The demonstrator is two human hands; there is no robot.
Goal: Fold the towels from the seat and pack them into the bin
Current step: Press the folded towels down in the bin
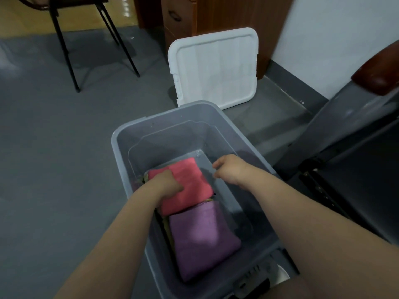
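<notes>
A grey plastic bin (133,134) stands on the floor in front of me. Inside it lie a folded pink towel (190,180) at the far side and a folded purple towel (203,238) nearer to me, with edges of other towels showing beneath them. My left hand (166,183) rests on the pink towel's left part with its fingers bent down onto the cloth. My right hand (230,169) hovers just right of the pink towel, fingers loosely curled and holding nothing.
The bin's white lid (216,67) leans against a wooden cabinet (216,16) behind the bin. A grey seat with a dark red armrest (377,74) stands at the right. A black-legged chair (71,50) stands at the back left on the grey floor.
</notes>
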